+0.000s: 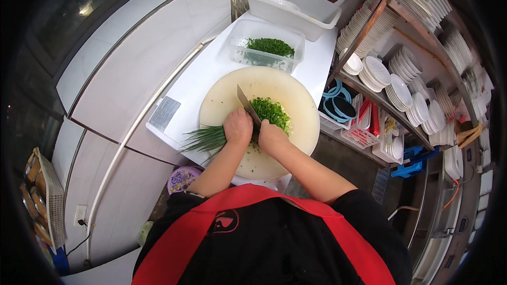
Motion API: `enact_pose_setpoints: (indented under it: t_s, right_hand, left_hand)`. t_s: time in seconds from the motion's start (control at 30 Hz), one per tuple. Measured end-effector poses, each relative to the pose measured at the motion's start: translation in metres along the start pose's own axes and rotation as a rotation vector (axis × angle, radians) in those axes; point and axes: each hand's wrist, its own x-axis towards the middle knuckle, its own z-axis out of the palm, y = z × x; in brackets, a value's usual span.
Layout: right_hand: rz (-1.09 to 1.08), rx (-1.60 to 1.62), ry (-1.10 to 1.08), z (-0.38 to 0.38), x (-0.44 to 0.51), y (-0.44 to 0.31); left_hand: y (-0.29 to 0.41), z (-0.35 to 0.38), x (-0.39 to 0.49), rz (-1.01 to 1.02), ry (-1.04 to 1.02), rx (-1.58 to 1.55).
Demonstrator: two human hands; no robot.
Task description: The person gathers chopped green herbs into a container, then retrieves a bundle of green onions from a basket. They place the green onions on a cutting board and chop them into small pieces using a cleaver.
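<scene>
My left hand [239,126] presses a bunch of green onions [206,138] against a round chopping board [301,99], their green tops fanning out to the left. In my right hand [272,138] is a cleaver [248,105], gripped by its handle, its blade close beside the left hand's fingers. A heap of chopped green onion [271,113] lies on the board to the right of the blade. Small green bits are scattered below the hands. Beyond the board stands a clear plastic container [298,49] with more chopped greens [271,46] in it.
A larger translucent plastic tub [293,14] stands at the table's far end. On the right, a metal rack [372,83] holds stacks of white plates [398,91] and plastic baskets [360,136]. A tiled wall [150,51] with a white pipe [132,130] runs along the left. A purple patterned basin [183,179] sits below the table's left side.
</scene>
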Motion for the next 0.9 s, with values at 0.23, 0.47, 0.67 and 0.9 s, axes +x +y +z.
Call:
enact_pose_setpoints:
  t_s: [0.23, 0.47, 0.67, 0.9]
  right_hand:
    - [-0.051, -0.052, -0.07, -0.029, -0.005, 0.009]
    - [-0.083, -0.015, 0.08, 0.004, 0.002, 0.005]
    - [-0.09, -0.035, -0.012, -0.022, -0.004, 0.012]
    - [-0.075, 0.006, 0.102, 0.013, 0.003, 0.01]
  left_hand:
    - [-0.004, 0.003, -0.001, 0.043, 0.056, -0.022]
    - [-0.002, 0.001, -0.002, 0.047, 0.08, -0.023]
    - [0.001, -0.007, -0.003, 0.004, 0.076, -0.023]
    - [0.0, -0.004, -0.005, 0.016, 0.036, -0.02]
